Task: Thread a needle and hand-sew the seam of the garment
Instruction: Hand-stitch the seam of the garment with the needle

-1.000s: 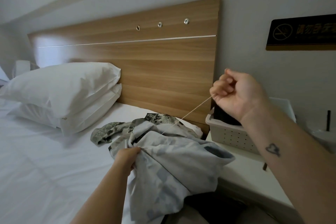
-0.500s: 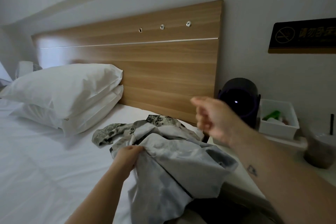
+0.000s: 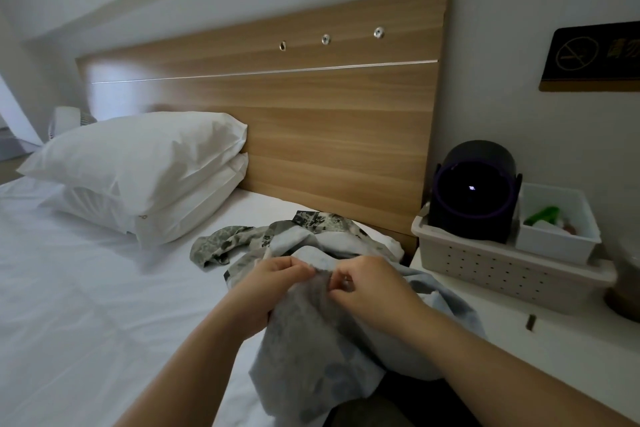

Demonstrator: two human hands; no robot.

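A grey-blue patterned garment (image 3: 311, 350) lies bunched on the bed's right side and over my lap. My left hand (image 3: 273, 284) grips a raised fold of it, fingers curled round the cloth edge. My right hand (image 3: 363, 284) is just to the right, thumb and forefinger pinched together at that same fold. A thin glint between those fingertips looks like the needle (image 3: 333, 280). The thread is too fine to make out.
White pillows (image 3: 145, 170) are stacked at the wooden headboard (image 3: 311, 121) on the white bed (image 3: 69, 305). To the right, a white nightstand (image 3: 554, 357) carries a perforated tray (image 3: 485, 267) with a dark round device (image 3: 474, 194) and a small white bin (image 3: 561, 243).
My right hand, raised high to the right pulling the thread taut a second ago, has dropped down to the fold beside my left hand. My left hand kept holding the garment.
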